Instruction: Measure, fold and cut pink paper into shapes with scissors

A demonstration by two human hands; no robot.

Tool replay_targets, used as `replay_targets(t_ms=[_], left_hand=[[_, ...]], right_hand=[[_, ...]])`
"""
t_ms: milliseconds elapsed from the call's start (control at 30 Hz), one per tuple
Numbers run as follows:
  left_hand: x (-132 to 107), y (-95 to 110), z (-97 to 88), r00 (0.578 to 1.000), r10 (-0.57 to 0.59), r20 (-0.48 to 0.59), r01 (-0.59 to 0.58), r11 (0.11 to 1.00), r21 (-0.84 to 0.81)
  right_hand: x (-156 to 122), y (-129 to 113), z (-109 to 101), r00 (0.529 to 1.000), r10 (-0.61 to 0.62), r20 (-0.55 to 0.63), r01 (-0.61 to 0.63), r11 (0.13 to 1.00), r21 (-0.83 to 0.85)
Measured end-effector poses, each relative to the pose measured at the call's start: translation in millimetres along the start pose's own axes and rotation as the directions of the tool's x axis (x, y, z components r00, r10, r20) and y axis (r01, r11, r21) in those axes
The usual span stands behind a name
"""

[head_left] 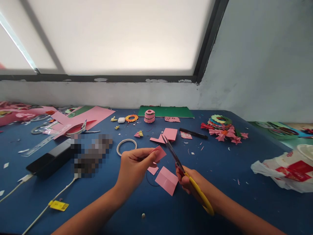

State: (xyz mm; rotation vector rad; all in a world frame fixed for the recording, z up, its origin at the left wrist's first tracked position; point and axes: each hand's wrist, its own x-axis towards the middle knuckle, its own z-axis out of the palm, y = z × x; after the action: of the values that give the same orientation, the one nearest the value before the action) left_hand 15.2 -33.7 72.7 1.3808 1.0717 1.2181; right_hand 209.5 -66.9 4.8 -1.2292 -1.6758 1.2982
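Observation:
My left hand (134, 164) pinches a small pink paper piece (159, 153) just above the blue table (220, 169). My right hand (189, 182) grips yellow-handled scissors (182, 169), whose slightly parted blades point up and left toward that piece without touching it. Under and between my hands lie a folded pink paper square (167, 180) and a smaller pink scrap (153, 170). Further back sits a larger pink paper piece (168, 134).
A tape ring (126, 146), black power bank (50, 160) with white cables, black pen (193, 133), green sheet (166, 111), stacked paper rings (149, 116), a heap of paper stars (222, 129), pink sheets (83, 118) and a plastic bag (286, 171) surround me.

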Motion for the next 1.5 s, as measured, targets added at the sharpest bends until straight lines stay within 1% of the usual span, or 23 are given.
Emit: replay_targets(t_ms=[100,233,333,533,667,833,1000,1100,1200,1300,1400,1500], left_hand=[[-1,1,-0.4,0.998,0.042,-0.052,-0.04,0.998,0.05],[-1,4,-0.1,0.992,0.092,-0.082,-0.083,0.991,0.107],[-1,6,0.2,0.991,0.095,-0.095,-0.083,0.989,0.122],[0,5,0.3,0.993,0.088,-0.08,-0.078,0.989,0.126],[1,4,0.5,0.994,0.082,-0.074,-0.073,0.991,0.111],[0,4,-0.4,0.995,0.077,-0.056,-0.071,0.991,0.116],[-1,4,-0.3,0.997,0.063,-0.044,-0.058,0.991,0.117],[1,3,0.2,1.0,0.021,-0.022,-0.019,0.997,0.07],[4,1,0.0,0.999,-0.047,0.023,0.047,0.999,-0.02],[6,-2,-0.8,0.994,-0.096,0.058,0.101,0.99,-0.097],[7,-4,-1.3,0.992,-0.101,0.07,0.109,0.986,-0.124],[6,-3,-1.3,0.995,-0.078,0.059,0.084,0.99,-0.11]], right_hand=[[-1,-7,0,1.0,-0.006,0.025,0.008,0.997,-0.071],[-4,-14,-1,0.999,0.021,0.045,-0.014,0.987,-0.158],[-4,-15,-2,0.998,0.004,0.063,0.007,0.984,-0.18],[-4,-11,-3,0.997,-0.035,0.075,0.05,0.978,-0.204],[-4,-13,-2,0.996,-0.008,0.087,0.029,0.972,-0.235],[-4,-15,-2,0.995,-0.031,0.09,0.05,0.975,-0.218],[-4,-15,-2,0.996,-0.018,0.089,0.037,0.976,-0.215],[-5,-18,-1,0.995,-0.012,0.097,0.032,0.978,-0.207],[-7,-19,0,0.993,0.008,0.115,0.008,0.99,-0.139],[-7,-16,1,0.991,-0.014,0.135,0.023,0.997,-0.068],[-7,-11,1,0.989,-0.035,0.141,0.039,0.999,-0.022],[-7,-9,1,0.99,-0.024,0.141,0.028,0.999,-0.024]])
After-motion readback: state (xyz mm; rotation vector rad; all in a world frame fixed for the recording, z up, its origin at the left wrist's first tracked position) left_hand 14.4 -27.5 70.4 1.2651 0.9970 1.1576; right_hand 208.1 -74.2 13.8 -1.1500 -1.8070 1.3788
